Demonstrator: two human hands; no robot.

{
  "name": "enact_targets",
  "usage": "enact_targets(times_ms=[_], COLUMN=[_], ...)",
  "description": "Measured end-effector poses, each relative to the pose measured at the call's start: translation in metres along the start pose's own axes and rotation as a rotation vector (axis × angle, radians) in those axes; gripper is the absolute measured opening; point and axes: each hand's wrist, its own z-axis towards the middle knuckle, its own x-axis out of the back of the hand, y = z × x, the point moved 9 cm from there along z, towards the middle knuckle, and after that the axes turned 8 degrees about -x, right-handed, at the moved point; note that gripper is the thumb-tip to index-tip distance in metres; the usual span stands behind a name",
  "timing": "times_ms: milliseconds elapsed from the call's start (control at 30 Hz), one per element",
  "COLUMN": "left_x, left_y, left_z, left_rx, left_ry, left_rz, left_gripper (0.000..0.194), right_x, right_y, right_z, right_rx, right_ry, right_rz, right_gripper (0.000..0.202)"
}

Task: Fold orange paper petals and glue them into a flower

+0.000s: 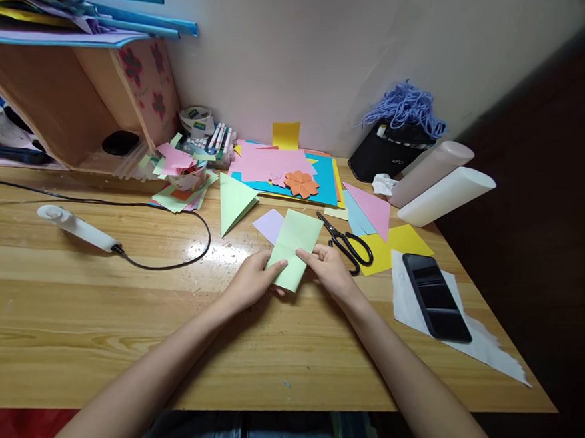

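The left hand [254,278] and the right hand [328,265] hold one light green sheet of paper [295,246] between them, above the wooden table [115,313]. The left hand is mostly closed, its thumb on top of the lower left edge of the sheet and the fingers under it. The right hand is also curled, and it pinches the sheet at its right side, near the middle. The sheet shows a fold line across it and its far end points away from the person.

Just behind the sheet lies a small pale purple paper [268,224], partly covered by it. A green paper triangle [233,201] lies to the left of it. Black scissors [348,244] lie just beside the right hand, on a yellow paper [401,243]. A black phone [436,297] rests on a white sheet at the right. Farther back there is a pile of coloured papers [320,181] with an orange paper flower [301,183] on top. A white tool with a black cable [79,226] lies at the left.
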Motion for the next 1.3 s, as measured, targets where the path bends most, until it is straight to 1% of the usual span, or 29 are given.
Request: enact_targets(times_ms=[67, 200, 233, 367, 467, 533, 667, 800, 833, 933, 1033, 1100, 1167, 1300], left_x=[0.002, 0.005, 0.006, 0.012, 0.017, 0.019, 0.018, 0.019, 0.018, 0.015, 0.016, 0.018, 0.019, 0.019], left_y=[-0.002, -0.004, -0.004, -0.003, -0.003, -0.003, -0.002, 0.0, 0.0, 0.001, 0.007, 0.01, 0.012, 0.007], left_z=[0.001, 0.002, 0.002, 0.002, 0.003, 0.003, 0.005, 0.005, 0.006, 0.006, 0.004, 0.003, 0.002, 0.004], left_rx=[0.008, 0.009, 0.003, -0.047, -0.065, -0.055, -0.044, -0.044, -0.04, -0.043, -0.091, -0.119, -0.137, -0.126], left_ry=[0.019, 0.038, 0.039, 0.063, 0.093, 0.096, 0.091, 0.115, 0.108, 0.077, 0.08, 0.096, 0.106, 0.082], left_rz=[0.007, 0.026, 0.039, 0.158, 0.207, 0.188, 0.114, 0.053, 0.037, 0.03, 0.119, 0.2, 0.251, 0.207], left_gripper=[0.025, 0.024, 0.024, 0.026, 0.027, 0.026, 0.025, 0.024, 0.025, 0.027, 0.032, 0.035, 0.033, 0.026], right_x=[-0.003, -0.022, -0.023, -0.019, -0.024, -0.027, -0.025, -0.035, -0.035, -0.029, -0.023, -0.024, -0.024, -0.027], right_y=[-0.002, 0.003, 0.004, 0.007, 0.011, 0.013, 0.01, 0.009, 0.009, 0.009, 0.01, 0.01, 0.008, 0.005], right_z=[-0.002, -0.005, -0.005, -0.002, -0.001, -0.001, -0.001, -0.004, -0.004, 0.0, 0.002, 0.001, -0.001, -0.008], right_rx=[0.006, -0.05, -0.056, -0.061, -0.088, -0.098, -0.095, -0.094, -0.089, -0.049, -0.035, -0.051, -0.064, -0.084], right_ry=[-0.016, -0.2, -0.219, -0.157, -0.195, -0.22, -0.184, -0.283, -0.288, -0.218, -0.167, -0.178, -0.196, -0.259], right_rz=[-0.015, -0.093, -0.114, -0.088, -0.067, -0.066, -0.012, -0.03, -0.029, -0.007, -0.019, -0.044, -0.063, -0.044], right_gripper=[0.034, 0.037, 0.037, 0.039, 0.037, 0.038, 0.037, 0.038, 0.038, 0.034, 0.033, 0.034, 0.037, 0.042])
